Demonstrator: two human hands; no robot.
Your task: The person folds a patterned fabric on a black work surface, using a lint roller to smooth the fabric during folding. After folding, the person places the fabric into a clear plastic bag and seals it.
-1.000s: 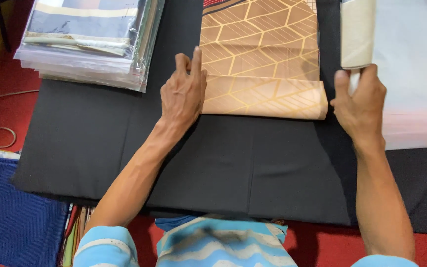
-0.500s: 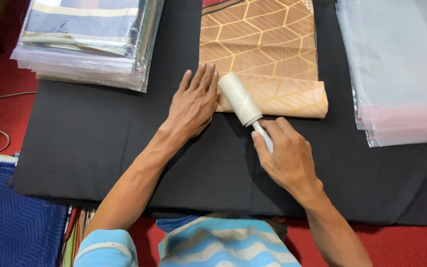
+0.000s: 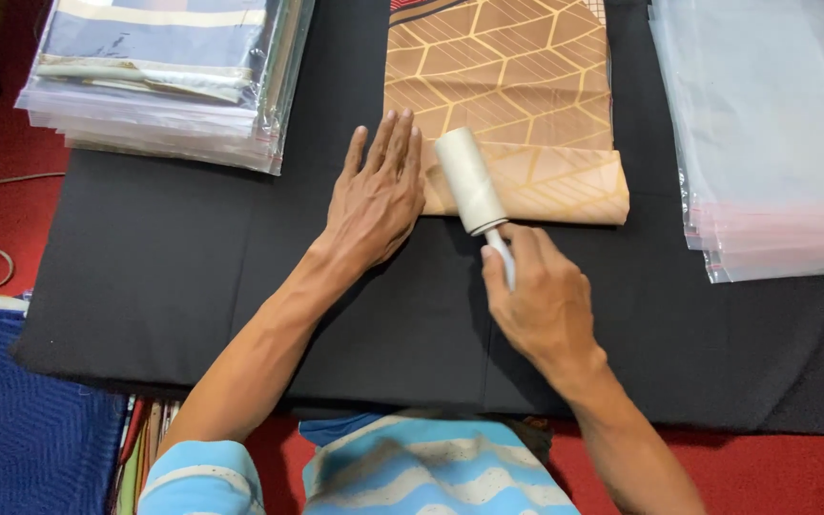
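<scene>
Your left hand (image 3: 374, 205) lies flat, palm down, with the fingers stretched and a little spread; the fingertips rest on the near left corner of the folded cloth (image 3: 507, 105), and the palm is on the black worktop (image 3: 174, 277). This hand grips nothing, it only presses. Your right hand (image 3: 541, 300) is closed around the handle of the lint roller (image 3: 469, 181), and the thumb lies along the handle. The white roll of the roller rests on the near edge of the cloth, tilted, its far end pointing away from you and a little to the left, just beside your left fingers. The cloth is tan with a pattern of yellow lines; it lies in the middle of the worktop, folded, with its near edge in front of you and its far end going out of the top of the picture. To your left, on the far corner of the worktop, you see a stack of packed cloths (image 3: 164, 76) in clear bags. To your right lies a pile of empty clear bags (image 3: 774, 133), well apart from both hands. A blue mat (image 3: 21, 420) is on the red floor (image 3: 2, 191) at the near left, beside the worktop.
</scene>
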